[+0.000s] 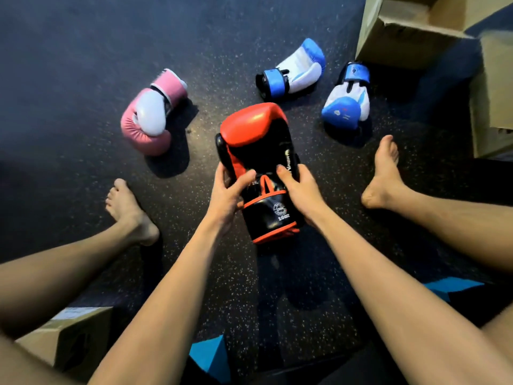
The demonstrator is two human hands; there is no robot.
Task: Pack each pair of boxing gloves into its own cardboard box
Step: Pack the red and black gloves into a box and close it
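The person is gripping the red-and-black glove [255, 126] at the centre of the speckled rubber floor [83, 51], probably starting to pack that pair; whether its twin is lying underneath cannot be told. The left grip [227, 195] is curling round one side above the cuff, and the right grip [301, 190] is clasping the other. The next move is looking like a lift to the open cardboard box [402, 37] at one o'clock. The padded, glossy pink glove [150, 118] is lying at ten o'clock.
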